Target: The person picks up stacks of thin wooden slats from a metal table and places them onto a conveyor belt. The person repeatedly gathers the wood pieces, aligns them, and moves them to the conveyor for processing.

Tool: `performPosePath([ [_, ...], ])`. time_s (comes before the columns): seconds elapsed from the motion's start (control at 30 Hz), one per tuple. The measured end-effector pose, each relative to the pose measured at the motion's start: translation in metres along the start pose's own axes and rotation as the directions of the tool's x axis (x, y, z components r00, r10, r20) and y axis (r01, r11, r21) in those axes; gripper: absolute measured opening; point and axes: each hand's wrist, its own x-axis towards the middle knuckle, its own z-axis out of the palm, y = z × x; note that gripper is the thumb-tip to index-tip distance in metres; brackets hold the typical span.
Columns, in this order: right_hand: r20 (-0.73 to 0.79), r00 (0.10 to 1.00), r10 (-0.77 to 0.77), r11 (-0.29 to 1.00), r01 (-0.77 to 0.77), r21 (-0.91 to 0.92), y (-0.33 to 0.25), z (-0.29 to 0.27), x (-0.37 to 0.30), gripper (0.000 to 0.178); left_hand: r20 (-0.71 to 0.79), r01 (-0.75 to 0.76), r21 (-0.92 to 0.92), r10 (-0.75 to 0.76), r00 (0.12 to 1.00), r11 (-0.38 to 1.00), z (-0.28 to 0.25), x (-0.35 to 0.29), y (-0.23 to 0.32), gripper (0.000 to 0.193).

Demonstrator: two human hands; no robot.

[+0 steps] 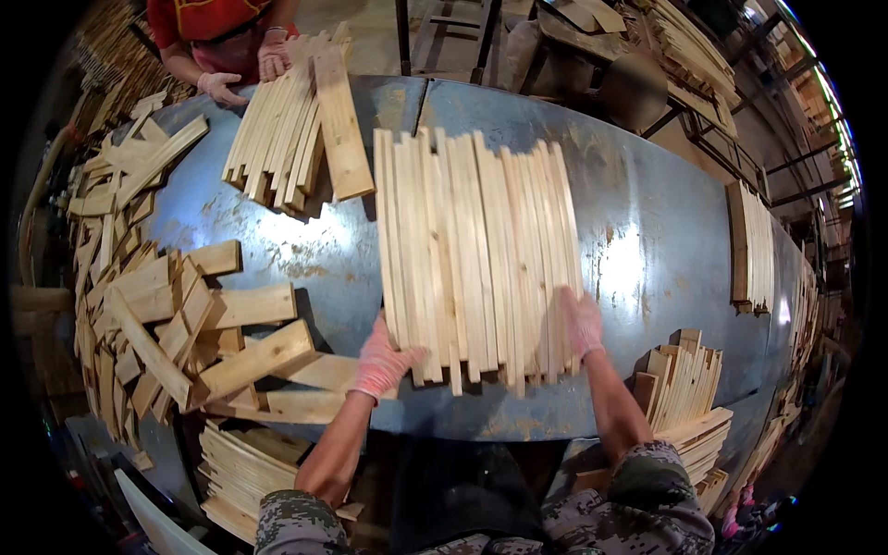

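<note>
A wide row of thin wooden slats [476, 250], set on edge side by side, stands before me over the metal table. Their near ends are uneven. My left hand [384, 361], in a pale pinkish glove, grips the row's near left corner, its thumb across the outer slats. On the opposite side my right hand [581, 322], gloved alike, presses against the outermost slat. Together the hands squeeze the row from both sides. The fingers under and behind the wood are hidden.
A jumbled pile of loose boards [185, 333] covers the table's left side. Across the blue-grey metal table [666, 231], a co-worker's gloved hands [273, 55] touch another slat bundle [277, 129]. Stacked slats [684, 379] stand at the near right, and another bundle [754, 245] lies farther right.
</note>
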Motion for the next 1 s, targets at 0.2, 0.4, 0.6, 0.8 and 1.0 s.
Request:
performPosePath([
  [0.2,-0.021,0.994,0.111,0.977,-0.105,0.186,0.160,-0.022,-0.103,0.071,0.022,0.053,0.231,-0.059,0.998,0.972,0.055,-0.129,-0.078,0.099],
  [0.4,0.110,0.988,0.111,0.971,-0.131,0.201,0.294,-0.023,-0.172,0.073,0.056,0.145,0.355,-0.176,0.983,0.924,0.057,-0.216,-0.127,0.082],
  [0.6,0.243,0.970,-0.003,0.872,-0.117,0.476,0.294,-0.031,-0.132,0.065,-0.003,-0.064,0.835,0.121,0.993,0.547,0.051,-0.192,-0.107,0.074],
  [0.8,0.217,0.965,0.147,0.972,-0.181,0.147,0.250,-0.021,-0.091,0.079,-0.133,0.033,0.875,0.175,0.976,0.482,0.073,-0.124,-0.143,0.087],
  [1.0,0.155,0.972,0.175,0.940,-0.211,0.267,0.248,-0.019,-0.094,0.084,-0.010,0.076,-0.397,-0.087,0.996,0.915,0.078,-0.142,-0.113,0.088],
])
